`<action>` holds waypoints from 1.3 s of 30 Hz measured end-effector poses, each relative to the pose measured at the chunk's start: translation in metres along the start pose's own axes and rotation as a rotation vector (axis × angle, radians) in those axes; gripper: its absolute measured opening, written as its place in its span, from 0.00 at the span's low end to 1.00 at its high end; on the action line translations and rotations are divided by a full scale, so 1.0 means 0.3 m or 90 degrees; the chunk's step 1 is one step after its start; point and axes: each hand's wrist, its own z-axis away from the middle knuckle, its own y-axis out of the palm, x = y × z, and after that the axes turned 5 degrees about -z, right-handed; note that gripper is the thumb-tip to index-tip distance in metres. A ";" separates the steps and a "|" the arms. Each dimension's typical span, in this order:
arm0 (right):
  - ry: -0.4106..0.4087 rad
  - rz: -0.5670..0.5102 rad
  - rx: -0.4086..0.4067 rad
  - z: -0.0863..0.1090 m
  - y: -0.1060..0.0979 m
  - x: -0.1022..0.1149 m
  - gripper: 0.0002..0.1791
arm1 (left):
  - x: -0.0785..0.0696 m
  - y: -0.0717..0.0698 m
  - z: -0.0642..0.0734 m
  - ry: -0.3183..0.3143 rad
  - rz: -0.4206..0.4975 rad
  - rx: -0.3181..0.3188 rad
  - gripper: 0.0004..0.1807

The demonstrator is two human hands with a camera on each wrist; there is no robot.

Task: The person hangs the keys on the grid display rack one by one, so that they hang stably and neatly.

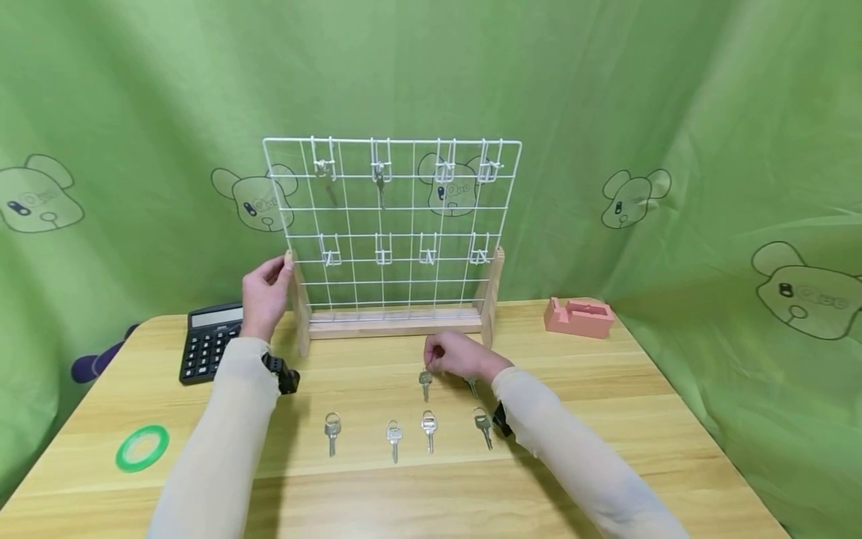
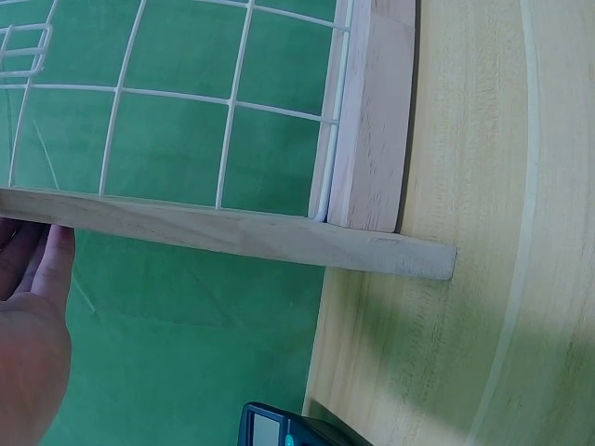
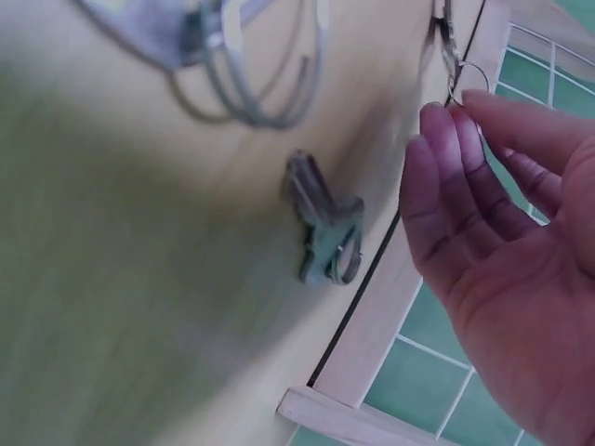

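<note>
My left hand (image 1: 264, 298) grips the upper end of the left wooden post (image 2: 232, 237) of a stand that carries a white wire grid rack (image 1: 414, 235). Between thumb and fingertips, my right hand (image 1: 461, 355) pinches the ring of a silver key (image 1: 426, 379) just in front of the stand's base. In the right wrist view the ring (image 3: 474, 79) shows at the fingertips. Another key (image 3: 327, 228) lies under that hand. Nearer the front, several more keys (image 1: 429, 430) with rings lie in a row. Two keys (image 1: 380, 183) hang from upper hooks of the grid.
Several white hooks (image 1: 427, 251) are fixed on the grid in two rows. A black calculator (image 1: 205, 352) lies at the left, with a green tape roll (image 1: 123, 458) in front of it. A pink tape dispenser (image 1: 579, 320) stands at the back right. Green curtains (image 1: 572, 90) surround the table.
</note>
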 end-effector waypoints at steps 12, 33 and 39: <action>0.005 -0.090 -0.052 0.037 -0.038 0.036 0.06 | -0.009 -0.004 0.007 -0.002 0.009 -0.002 0.25; -0.042 -0.194 -0.165 0.082 -0.127 0.116 0.05 | -0.005 -0.001 0.004 -0.006 0.004 0.005 0.25; -0.034 -0.180 -0.184 0.094 -0.161 0.149 0.05 | -0.004 -0.002 0.004 -0.012 0.004 0.009 0.25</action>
